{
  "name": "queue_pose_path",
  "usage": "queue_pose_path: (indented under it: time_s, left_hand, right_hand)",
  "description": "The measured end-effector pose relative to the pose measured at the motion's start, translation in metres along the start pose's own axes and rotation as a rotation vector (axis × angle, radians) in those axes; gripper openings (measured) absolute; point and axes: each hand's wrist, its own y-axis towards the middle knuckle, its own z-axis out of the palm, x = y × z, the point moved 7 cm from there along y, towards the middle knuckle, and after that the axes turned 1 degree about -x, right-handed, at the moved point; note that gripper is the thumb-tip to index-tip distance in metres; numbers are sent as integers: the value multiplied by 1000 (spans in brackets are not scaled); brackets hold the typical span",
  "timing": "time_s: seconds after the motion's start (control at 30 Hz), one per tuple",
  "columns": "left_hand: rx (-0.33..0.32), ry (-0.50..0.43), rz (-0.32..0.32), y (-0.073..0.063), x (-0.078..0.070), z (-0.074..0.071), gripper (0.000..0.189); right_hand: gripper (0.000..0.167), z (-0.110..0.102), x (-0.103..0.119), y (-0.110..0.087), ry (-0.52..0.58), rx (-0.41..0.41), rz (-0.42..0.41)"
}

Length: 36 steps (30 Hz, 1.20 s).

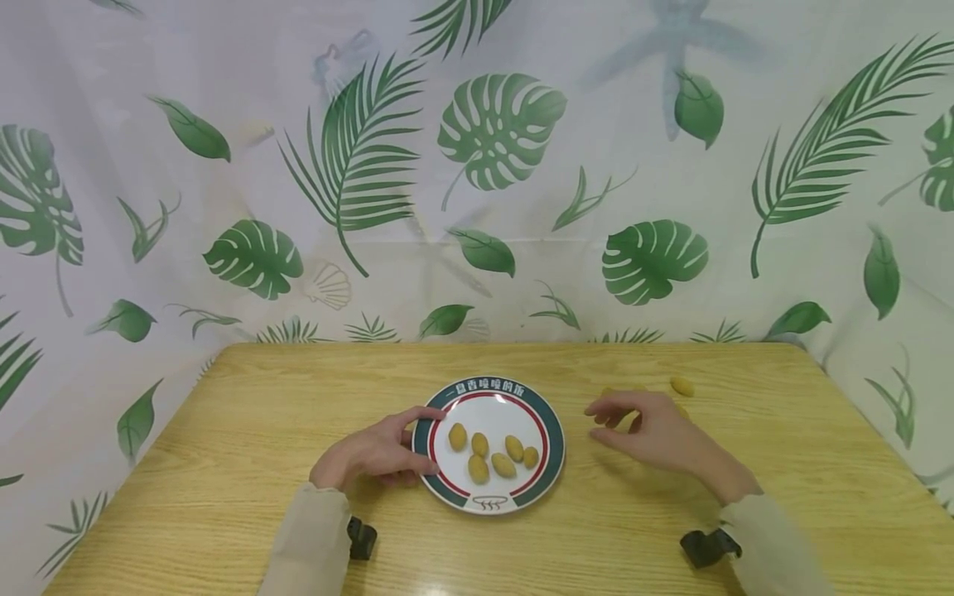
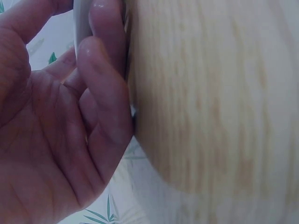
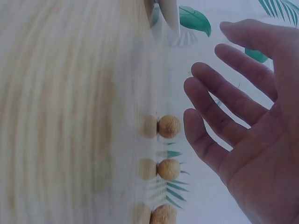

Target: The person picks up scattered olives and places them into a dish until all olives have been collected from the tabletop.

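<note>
A round white plate (image 1: 493,414) with a dark green rim and red ring lies on the table, holding several yellow-brown, nut-like ovals (image 1: 503,465). At its left rim, my left hand (image 1: 376,451) grips the plate, thumb and index finger over the edge. The left wrist view shows its other fingers curled beneath the plate's edge (image 2: 82,23). My right hand (image 1: 656,426) hovers right of the plate, fingers loosely bent and apart, with nothing in them. Beyond it, several more ovals (image 1: 681,386) rest on the table, partly hidden by the hand; the right wrist view shows rough, rounded ovals (image 3: 169,126).
The light wooden table (image 1: 246,430) spreads out on both sides of the plate. A white curtain (image 1: 551,273) with green leaf prints hangs behind the table's far edge and along its sides. Each wrist carries a small black device (image 1: 363,539).
</note>
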Motion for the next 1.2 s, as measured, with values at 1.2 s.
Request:
queue_pose_path:
  time_s: [1.2]
  left_hand:
    - [16,-24,6,-1,-2,-1,69]
  right_hand:
    - [23,-34,-28,-27,-85,-34,30]
